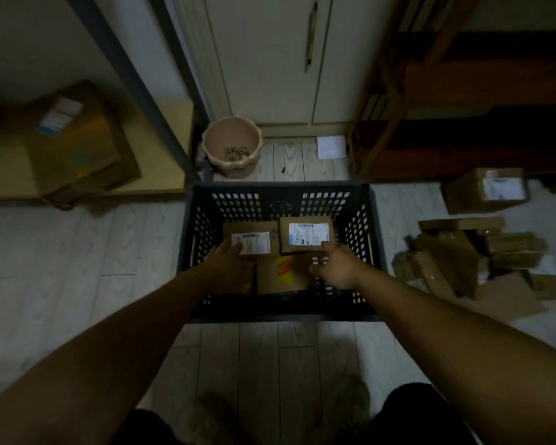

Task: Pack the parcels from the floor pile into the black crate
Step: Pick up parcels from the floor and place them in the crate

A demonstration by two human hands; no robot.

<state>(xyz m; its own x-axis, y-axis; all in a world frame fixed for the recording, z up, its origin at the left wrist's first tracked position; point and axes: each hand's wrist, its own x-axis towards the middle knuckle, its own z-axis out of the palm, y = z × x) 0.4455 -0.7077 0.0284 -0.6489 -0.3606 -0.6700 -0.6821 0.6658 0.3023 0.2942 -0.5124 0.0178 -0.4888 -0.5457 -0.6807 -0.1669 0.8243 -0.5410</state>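
Left hand (229, 264) was gripping the near edge of the small labelled parcel (254, 240). The right hand (337, 268) had its thumb on the corner of the bigger labelled parcel (305, 234) just beside it, but it was too dim to tell if it was really holding it. Both sat in the black crate (280, 313) partly over a taped parcel (281, 273), and I'd have pushed them flat against the far wall so the floor pile (463, 261) on the right could fit.

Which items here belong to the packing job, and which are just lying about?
Job: black crate; left parcel, held by the left hand; right parcel, touched by the right hand; yellow-marked parcel in the crate; floor pile.
Lying about: pink pot; white paper; shelf box; wooden rack.
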